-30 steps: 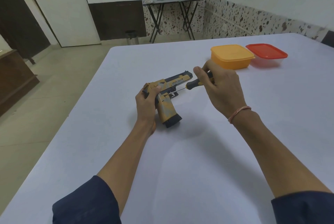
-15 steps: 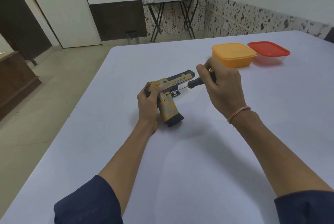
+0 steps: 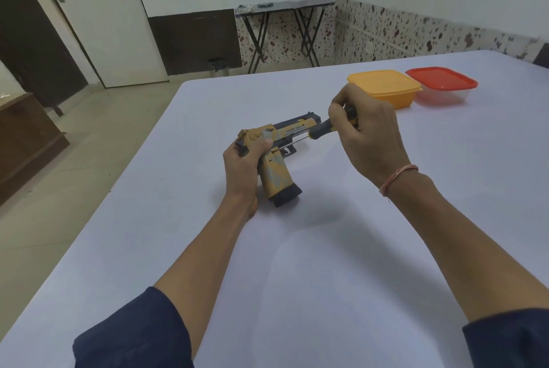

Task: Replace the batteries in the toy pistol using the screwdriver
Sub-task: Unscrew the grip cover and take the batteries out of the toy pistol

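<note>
The yellow and dark blue toy pistol lies on its side on the white table, grip toward me. My left hand grips its rear end, thumb on top of the frame. My right hand grips the black and yellow handle of the screwdriver. Its thin metal shaft slants down to the left and the tip sits on the pistol's side just above the grip. No batteries are in view.
An orange lidded container and a clear container with a red lid stand at the back right of the table. The table's left edge drops to the floor. A folding side table stands by the far wall.
My right hand's fingers have shifted on the screwdriver handle, while the tip stays on the same spot. My left hand and the pistol have not moved.
</note>
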